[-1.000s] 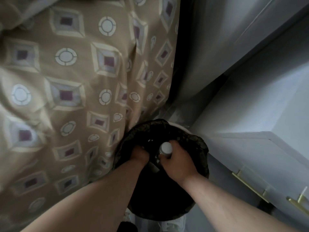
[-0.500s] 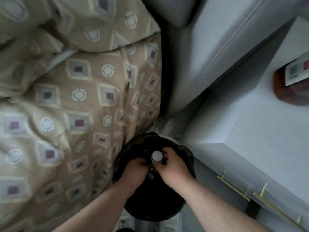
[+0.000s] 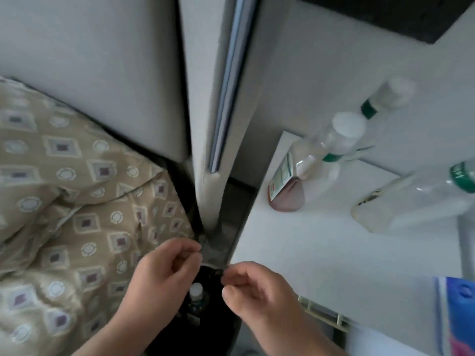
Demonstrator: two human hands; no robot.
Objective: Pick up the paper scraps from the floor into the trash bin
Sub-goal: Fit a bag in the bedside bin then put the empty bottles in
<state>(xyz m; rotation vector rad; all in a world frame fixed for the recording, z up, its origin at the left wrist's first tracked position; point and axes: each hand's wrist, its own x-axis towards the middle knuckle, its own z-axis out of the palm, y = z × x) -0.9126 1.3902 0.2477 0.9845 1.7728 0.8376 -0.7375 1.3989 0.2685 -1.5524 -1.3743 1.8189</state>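
Hands above the trash bin (image 3: 211, 320)

It sits straight below me, between my left hand (image 3: 164, 272) and right hand (image 3: 258, 295). Both are loosely curled, fingertips near thumbs (pinching scraps? I cannot tell). I see no paper scraps.

The left hand (image 3: 164, 273) and right hand (image 3: 257, 291) hide most of the black trash bin (image 3: 210, 327); whether their curled fingers (image 3: 190, 246) pinch anything cannot be told, blur smears the bottles (image 3: 334, 140) on the counter (image 3: 334, 253), and the view's right edge crops a blue package (image 3: 455, 317).
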